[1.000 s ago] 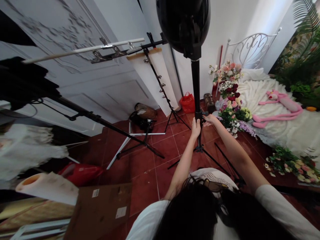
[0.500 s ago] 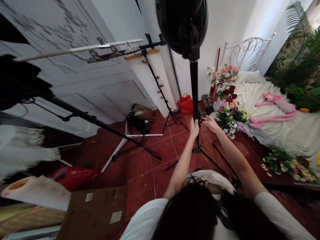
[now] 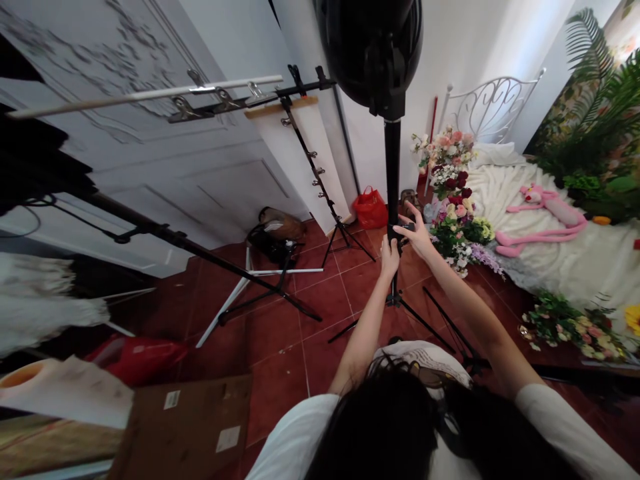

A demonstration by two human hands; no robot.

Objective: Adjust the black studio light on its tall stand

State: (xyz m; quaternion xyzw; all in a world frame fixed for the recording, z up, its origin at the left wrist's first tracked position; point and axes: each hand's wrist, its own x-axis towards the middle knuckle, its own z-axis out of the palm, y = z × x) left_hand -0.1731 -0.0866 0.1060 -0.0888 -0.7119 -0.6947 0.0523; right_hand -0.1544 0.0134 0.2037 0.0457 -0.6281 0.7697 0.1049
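Observation:
A black light stand (image 3: 393, 160) rises upright in front of me, with a large black lamp head (image 3: 370, 47) on top. My left hand (image 3: 389, 256) is wrapped round its pole just below the clamp collar. On the collar's right side sticks out a small black knob (image 3: 408, 227). My right hand (image 3: 419, 235) is at this knob, its fingers stretched out and spread around it. Whether the fingertips press on the knob is too small to tell. The stand's legs (image 3: 425, 327) spread out on the floor below.
Another black stand with clips (image 3: 315, 170) holds a white backdrop behind. A black boom pole (image 3: 200, 247) crosses the left side. Red bag (image 3: 371, 208), flower arrangement (image 3: 457, 200) and a draped bed with a pink plush toy (image 3: 555, 210) lie beyond. A cardboard box (image 3: 185, 427) stands at lower left.
My right hand has shifted slightly left and up at the knob, its fingers now spread wider. My left hand keeps its place on the pole. The view has shifted slightly.

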